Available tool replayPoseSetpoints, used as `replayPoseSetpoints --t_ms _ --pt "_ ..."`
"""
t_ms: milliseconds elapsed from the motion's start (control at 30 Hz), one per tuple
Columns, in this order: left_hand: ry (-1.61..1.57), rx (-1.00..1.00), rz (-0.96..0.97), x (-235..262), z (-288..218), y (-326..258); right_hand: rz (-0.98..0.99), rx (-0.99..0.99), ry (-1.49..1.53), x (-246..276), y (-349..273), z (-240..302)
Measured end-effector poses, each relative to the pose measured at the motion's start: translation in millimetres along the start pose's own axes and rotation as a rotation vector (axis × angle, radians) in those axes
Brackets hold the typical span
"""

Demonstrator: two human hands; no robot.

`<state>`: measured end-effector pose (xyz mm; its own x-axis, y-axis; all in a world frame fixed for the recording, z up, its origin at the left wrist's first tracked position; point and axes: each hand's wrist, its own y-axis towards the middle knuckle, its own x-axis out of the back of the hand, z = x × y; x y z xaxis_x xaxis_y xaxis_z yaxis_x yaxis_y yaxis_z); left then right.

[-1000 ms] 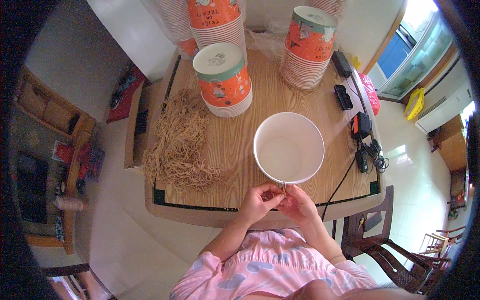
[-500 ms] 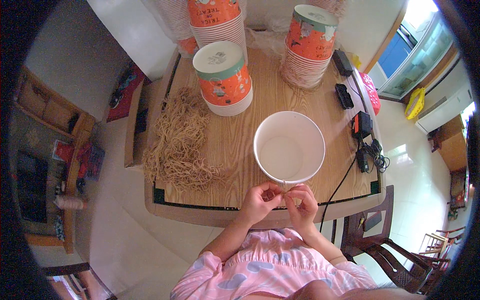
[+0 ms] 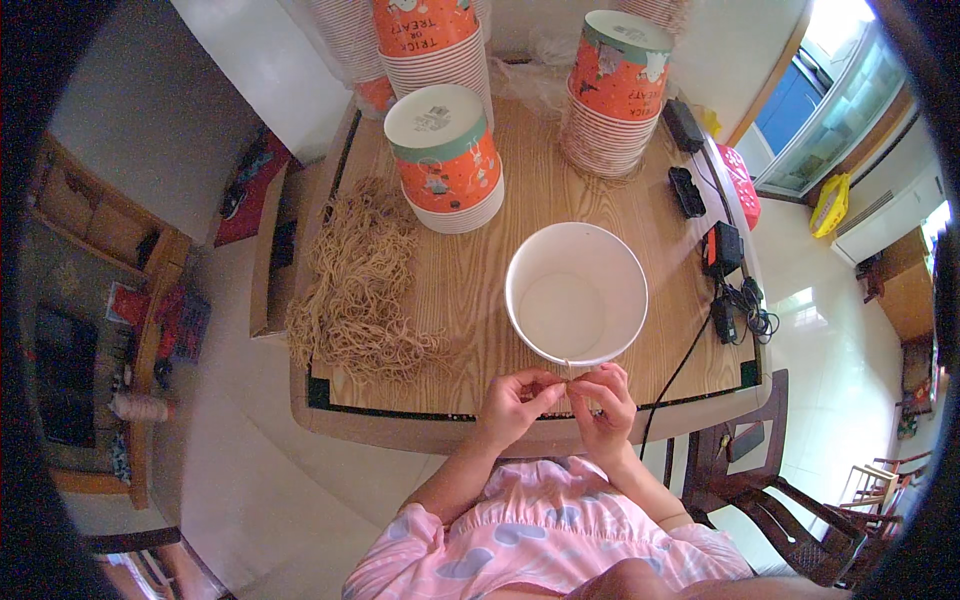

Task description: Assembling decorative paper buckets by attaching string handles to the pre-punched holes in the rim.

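Observation:
A white paper bucket [image 3: 576,292] stands open on the wooden table [image 3: 470,300], empty inside. Just below its near rim, my left hand [image 3: 512,402] and my right hand [image 3: 603,400] meet fingertip to fingertip, pinching a thin tan string [image 3: 566,382] that runs up to the bucket's rim. A large loose pile of the same tan strings [image 3: 358,285] lies on the table's left side, apart from both hands.
Stacks of orange printed paper buckets stand at the back: one near the middle [image 3: 447,158], one behind it [image 3: 428,45], one at the right [image 3: 612,90]. Black chargers and cables [image 3: 722,262] lie along the right edge. A wooden chair [image 3: 770,500] stands lower right.
My hands have shifted slightly right and closer together below the bucket's rim, fingers still working the string. The bucket has not moved.

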<state>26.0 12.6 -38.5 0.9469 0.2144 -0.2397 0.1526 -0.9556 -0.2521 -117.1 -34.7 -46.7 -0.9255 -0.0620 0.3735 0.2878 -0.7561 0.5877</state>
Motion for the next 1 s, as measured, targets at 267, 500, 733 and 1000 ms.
replayPoseSetpoints --t_ms 267,500,733,1000 --pt "0.077 -0.012 -0.047 1 3 1 -0.004 -0.220 0.150 0 -14 -7" --pt "0.078 -0.074 -0.078 0 4 3 0.122 -0.740 0.660 2 -4 -3" --pt "0.153 -0.112 -0.096 -1 0 2 0.125 -0.778 0.651 0 -4 -4" --pt "0.161 -0.104 -0.052 5 4 5 0.113 -0.597 0.423 -3 -1 -2"
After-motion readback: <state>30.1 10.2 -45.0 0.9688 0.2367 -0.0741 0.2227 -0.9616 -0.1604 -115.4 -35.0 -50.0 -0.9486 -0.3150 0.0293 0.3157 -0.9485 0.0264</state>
